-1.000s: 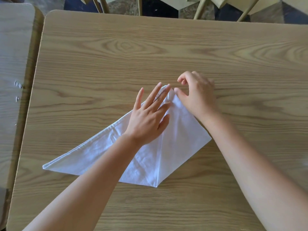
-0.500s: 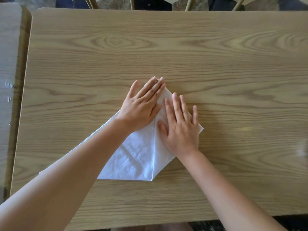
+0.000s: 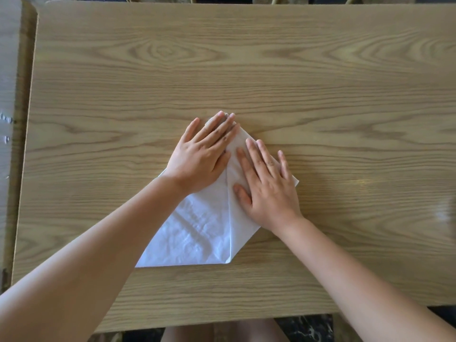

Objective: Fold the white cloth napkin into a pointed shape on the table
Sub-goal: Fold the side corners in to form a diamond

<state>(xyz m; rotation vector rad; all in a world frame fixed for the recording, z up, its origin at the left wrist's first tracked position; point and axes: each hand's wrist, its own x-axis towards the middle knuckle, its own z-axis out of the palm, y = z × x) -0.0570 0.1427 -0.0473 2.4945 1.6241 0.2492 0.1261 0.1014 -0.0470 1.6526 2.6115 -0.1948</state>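
- White cloth lies flat under both palms: the left hand (image 3: 201,157) rests spread and released on the napkin (image 3: 204,230), fingers together and angled toward the napkin's far tip, gripping nothing.
- The left fingertips (image 3: 223,118) reach that tip and cover it, so the point itself barely shows.
- The right hand (image 3: 267,186) lies just beside the left, also flat and unclenched, fingers fanned over the napkin's right flap; its little finger runs out past the flap's slanted right edge onto bare wood.
- Between the two hands a straight crease runs down the napkin's middle to its near right corner.
- The napkin's near edge is a straight horizontal line; its left end goes under the left forearm (image 3: 98,243), so how far the cloth runs on that side cannot be told.
- The right corner of the flap peeks out just beyond the right hand.
- The napkin sits on the wooden table (image 3: 345,107), roughly central and a little nearer the person's edge than the far one.
- Bare tabletop surrounds the napkin: a wide stretch beyond its tip, broad room to its right, and a narrower strip between its near edge and the table's near edge.
- Left of the napkin, past the table's rounded edge, a second wooden surface (image 3: 9,95) stands alongside.
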